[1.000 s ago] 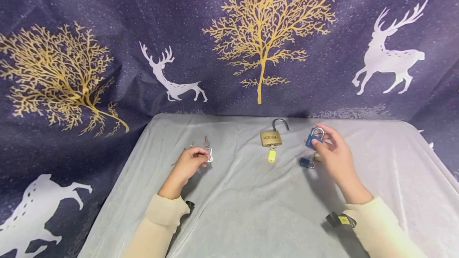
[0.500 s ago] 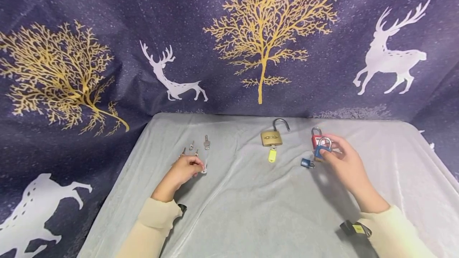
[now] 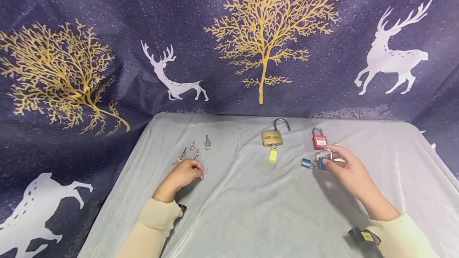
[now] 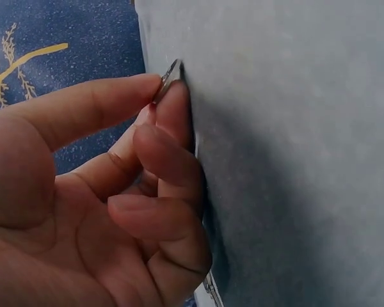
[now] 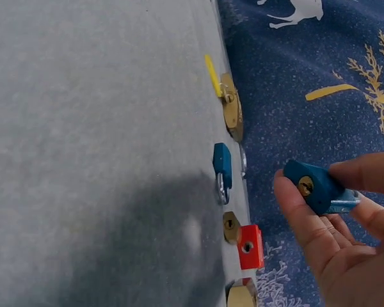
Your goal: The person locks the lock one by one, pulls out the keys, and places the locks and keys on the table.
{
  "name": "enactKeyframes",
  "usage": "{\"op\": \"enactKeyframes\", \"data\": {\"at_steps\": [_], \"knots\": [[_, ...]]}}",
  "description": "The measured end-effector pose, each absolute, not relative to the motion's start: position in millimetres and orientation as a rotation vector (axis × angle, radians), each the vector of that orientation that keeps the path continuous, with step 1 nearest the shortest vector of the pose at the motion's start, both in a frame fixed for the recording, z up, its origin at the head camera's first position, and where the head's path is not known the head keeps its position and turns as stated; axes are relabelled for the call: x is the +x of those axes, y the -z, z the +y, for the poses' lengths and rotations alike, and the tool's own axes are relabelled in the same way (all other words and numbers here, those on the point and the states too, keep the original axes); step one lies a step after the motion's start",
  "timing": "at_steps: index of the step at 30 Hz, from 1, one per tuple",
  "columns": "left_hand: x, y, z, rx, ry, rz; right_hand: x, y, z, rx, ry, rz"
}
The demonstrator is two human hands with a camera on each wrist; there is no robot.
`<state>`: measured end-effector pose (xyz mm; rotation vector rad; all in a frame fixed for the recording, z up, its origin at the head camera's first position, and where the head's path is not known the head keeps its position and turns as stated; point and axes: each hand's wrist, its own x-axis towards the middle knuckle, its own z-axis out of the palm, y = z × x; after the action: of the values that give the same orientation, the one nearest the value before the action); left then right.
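I judge pairing is underway: my right hand (image 3: 349, 170) grips a blue padlock (image 3: 324, 161) right of the brass padlock (image 3: 271, 137); my left hand (image 3: 183, 173) pinches a key (image 3: 203, 175), which next needs aligning with the keyhole.

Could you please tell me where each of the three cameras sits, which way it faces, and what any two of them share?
Head: worn on the head, looking forward and down at the grey cloth-covered table; both hands and cream sleeves show.
Left wrist: at the left hand, looking along the cloth; fingers pinch a small silver key.
Right wrist: at the right hand, which holds a small blue padlock.
Shared: head and right wrist both show the red padlock and the open brass padlock with yellow tag.
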<state>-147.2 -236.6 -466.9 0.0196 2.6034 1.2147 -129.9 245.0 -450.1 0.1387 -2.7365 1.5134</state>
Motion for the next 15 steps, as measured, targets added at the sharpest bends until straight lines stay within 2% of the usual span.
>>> {"op": "enactKeyframes", "data": {"at_steps": [15], "knots": [[-144.3, 460.6, -231.7, 0.019, -0.892, 2.817, -123.2, 456.1, 249.8, 0.196, -1.377, -2.861]]}}
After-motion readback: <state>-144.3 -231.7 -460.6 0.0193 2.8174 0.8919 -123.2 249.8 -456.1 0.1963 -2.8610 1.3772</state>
